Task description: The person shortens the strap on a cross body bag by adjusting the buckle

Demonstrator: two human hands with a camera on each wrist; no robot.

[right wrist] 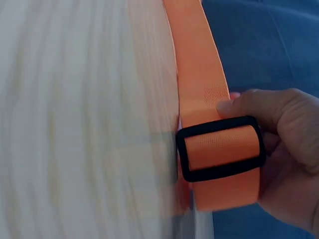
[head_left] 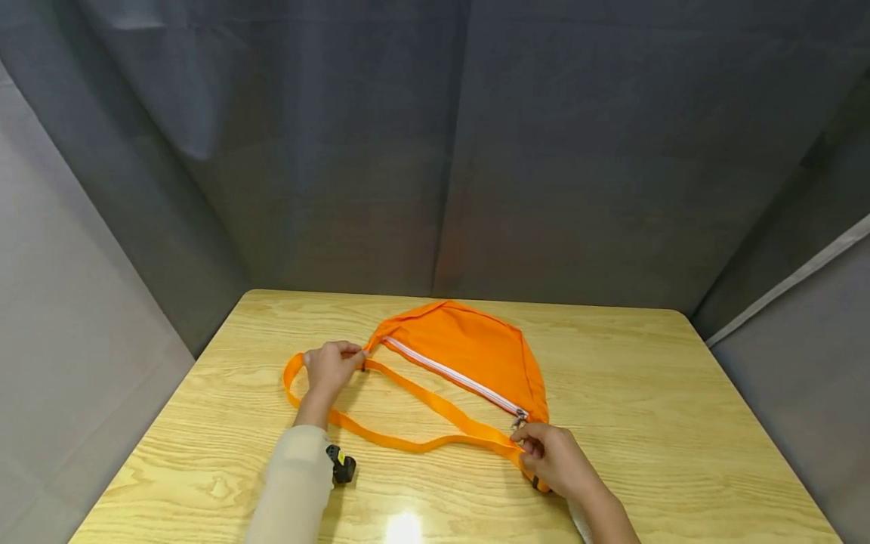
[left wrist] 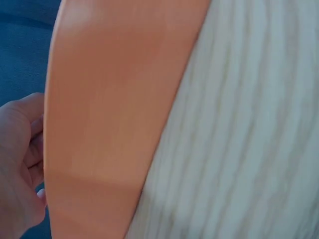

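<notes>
An orange half-moon fabric bag [head_left: 469, 344] lies flat on the table, its white zipper [head_left: 448, 372] slanting down to a metal pull at the lower right. My left hand [head_left: 331, 368] pinches the strap end by the bag's left corner. At the lower right corner, my right hand [head_left: 553, 457] pinches the orange strap [head_left: 435, 404], thumb on top, beside a black slide buckle [right wrist: 224, 171]. Between the hands the strap runs in two lengths, with a loop bulging out left of the left hand. A wide strap length largely fills the left wrist view, covering the left fingertips.
The light wood table [head_left: 680, 423] carries the bag near its middle. Dark grey curtains [head_left: 578, 151] stand behind its far edge, with paler panels at both sides. A small black device [head_left: 342, 465] is on the left wrist.
</notes>
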